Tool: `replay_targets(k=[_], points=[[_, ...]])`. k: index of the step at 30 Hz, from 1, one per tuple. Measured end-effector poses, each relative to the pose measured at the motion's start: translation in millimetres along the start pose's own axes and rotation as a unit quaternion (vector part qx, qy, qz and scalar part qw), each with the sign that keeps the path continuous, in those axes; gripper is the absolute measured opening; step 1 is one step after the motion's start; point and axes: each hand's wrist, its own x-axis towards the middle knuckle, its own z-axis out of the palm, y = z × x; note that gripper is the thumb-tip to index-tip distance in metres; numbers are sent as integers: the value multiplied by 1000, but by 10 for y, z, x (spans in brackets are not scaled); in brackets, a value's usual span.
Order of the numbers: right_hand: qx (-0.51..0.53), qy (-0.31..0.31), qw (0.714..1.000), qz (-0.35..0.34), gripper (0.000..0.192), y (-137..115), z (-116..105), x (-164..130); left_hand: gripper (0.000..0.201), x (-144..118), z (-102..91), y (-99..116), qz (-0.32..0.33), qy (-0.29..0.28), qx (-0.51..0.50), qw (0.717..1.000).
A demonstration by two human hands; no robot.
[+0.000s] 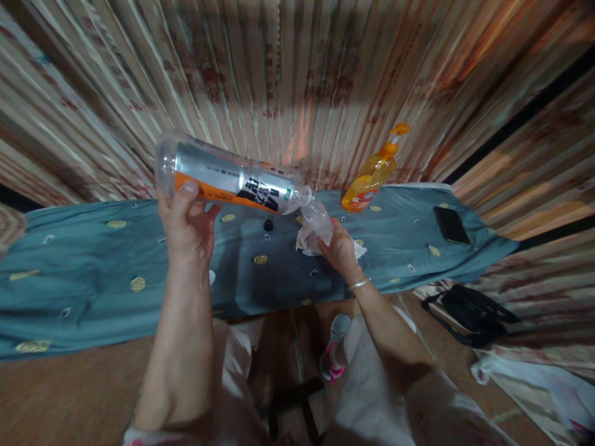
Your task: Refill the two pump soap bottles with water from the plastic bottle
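Observation:
My left hand [188, 226] is wrapped round the lower part of a large clear plastic bottle [223, 173] with a silver and orange label. The bottle lies tipped nearly level, its neck pointing right and slightly down. That neck meets the top of a small clear plastic bottle [318, 220], which my right hand [339, 248] grips at a slant. Whether liquid runs between them I cannot tell. A crumpled white tissue [307, 240] lies beneath and beside my right hand. A small black cap [268, 225] rests on the cloth under the large bottle.
A yellow-orange pump bottle [369, 183] stands at the cloth's back edge. A dark phone [452, 225] lies toward the right end of the green patterned cloth [176, 272]. Near my left forearm is a white round thing [212, 277]. A black bag [474, 313] sits lower right; curtains hang behind.

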Motion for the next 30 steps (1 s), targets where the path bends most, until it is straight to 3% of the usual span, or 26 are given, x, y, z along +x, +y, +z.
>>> replay_targets(k=[3,30], points=[[-4,4,1000,-3,62,-6,-2,1,51,0,4,-3,-4,27,-19,999],[19,2,1000,-2,62,-10,-27,5,52,-5,50,11,-7,46,-37,998]])
